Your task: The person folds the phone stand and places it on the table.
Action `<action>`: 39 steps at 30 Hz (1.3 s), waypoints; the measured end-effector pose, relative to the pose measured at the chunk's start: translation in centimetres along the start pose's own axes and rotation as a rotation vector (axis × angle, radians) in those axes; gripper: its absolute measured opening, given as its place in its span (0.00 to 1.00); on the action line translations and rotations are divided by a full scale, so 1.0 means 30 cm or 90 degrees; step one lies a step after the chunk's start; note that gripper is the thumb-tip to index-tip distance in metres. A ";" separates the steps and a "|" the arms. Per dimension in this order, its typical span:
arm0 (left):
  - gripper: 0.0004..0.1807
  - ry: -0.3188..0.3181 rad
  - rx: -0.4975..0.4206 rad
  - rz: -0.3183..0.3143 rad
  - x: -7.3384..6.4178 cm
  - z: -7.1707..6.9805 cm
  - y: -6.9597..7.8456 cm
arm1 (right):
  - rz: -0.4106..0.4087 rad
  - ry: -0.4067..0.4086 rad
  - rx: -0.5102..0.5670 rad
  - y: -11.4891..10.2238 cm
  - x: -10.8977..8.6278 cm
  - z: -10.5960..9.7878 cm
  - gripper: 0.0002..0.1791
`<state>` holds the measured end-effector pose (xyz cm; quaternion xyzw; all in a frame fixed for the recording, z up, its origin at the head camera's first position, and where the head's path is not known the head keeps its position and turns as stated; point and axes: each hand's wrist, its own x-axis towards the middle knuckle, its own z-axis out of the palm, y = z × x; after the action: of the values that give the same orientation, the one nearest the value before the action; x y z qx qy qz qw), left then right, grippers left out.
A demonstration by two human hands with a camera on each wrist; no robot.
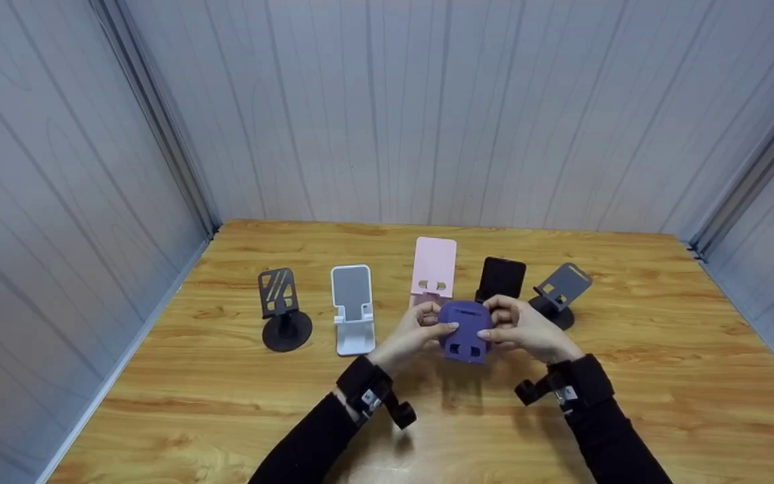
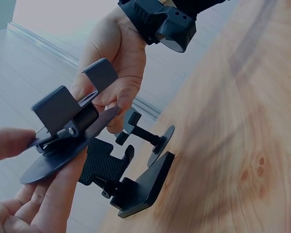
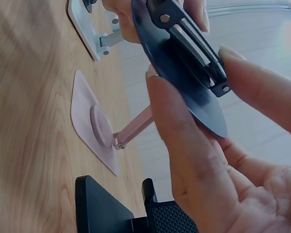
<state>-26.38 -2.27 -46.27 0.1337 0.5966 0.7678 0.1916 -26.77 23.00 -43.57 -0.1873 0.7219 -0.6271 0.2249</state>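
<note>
Between both hands, above the table, is a purple phone stand (image 1: pixel 465 326), folded nearly flat against its round base. My left hand (image 1: pixel 408 337) pinches its left edge, thumb on the front and fingers behind. The right hand (image 1: pixel 529 332) grips the opposite edge in the same way. In the left wrist view the stand's two front hooks (image 2: pixel 56 110) stick out over the disc-shaped base (image 2: pixel 43 167). The right wrist view shows the hinge bar (image 3: pixel 196 48) and the base (image 3: pixel 177 80) between thumb and fingers, looking dark in that light.
Behind the hands a row of phone stands stands on the wooden table (image 1: pixel 226 417): dark round-based (image 1: pixel 286 329), white (image 1: pixel 353 309), pink (image 1: pixel 435 267), black (image 1: pixel 502 277) and grey (image 1: pixel 565 286). Pale panel walls (image 1: pixel 387 121) enclose the back and sides.
</note>
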 end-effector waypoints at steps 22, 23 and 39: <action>0.25 -0.058 0.016 -0.063 -0.005 -0.009 0.045 | -0.029 -0.012 0.018 -0.010 -0.022 -0.035 0.18; 0.25 -0.060 0.015 -0.065 -0.006 -0.010 0.048 | -0.031 -0.012 0.021 -0.010 -0.024 -0.039 0.18; 0.36 -0.090 0.041 -0.056 -0.014 -0.010 0.072 | -0.034 0.058 0.018 -0.041 -0.086 -0.115 0.25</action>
<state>-26.45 -3.18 -44.24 0.1672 0.6113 0.7277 0.2625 -26.56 27.08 -41.73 -0.1743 0.7174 -0.6507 0.1776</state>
